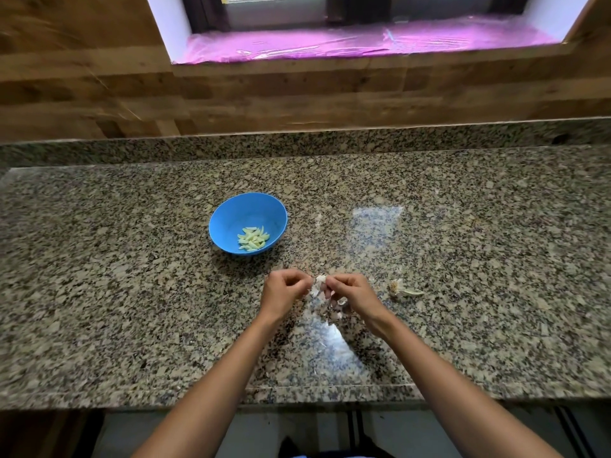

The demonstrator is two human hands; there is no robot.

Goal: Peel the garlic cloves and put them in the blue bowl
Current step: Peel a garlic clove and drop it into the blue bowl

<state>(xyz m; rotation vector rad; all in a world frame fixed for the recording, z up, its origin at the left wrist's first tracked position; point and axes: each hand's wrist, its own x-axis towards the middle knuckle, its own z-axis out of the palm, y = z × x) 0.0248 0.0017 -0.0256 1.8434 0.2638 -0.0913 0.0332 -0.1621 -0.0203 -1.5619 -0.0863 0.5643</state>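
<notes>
While the left hand (pixel 285 290) and right hand (pixel 351 290) pinch one garlic clove (pixel 319 281) between them, papery skins (pixel 337 309) lie below on the table (pixel 463 259). Peeled cloves (pixel 253 239) sit in the blue bowl (pixel 231 216).

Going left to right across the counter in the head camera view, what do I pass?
Blue bowl holding peeled cloves, left hand, the garlic pinched between both hands, right hand, then the leftover garlic stem.

Speckled granite counter (pixel 132 292), wooden wall (pixel 99 94), pink-lined window sill (pixel 363 41).
</notes>
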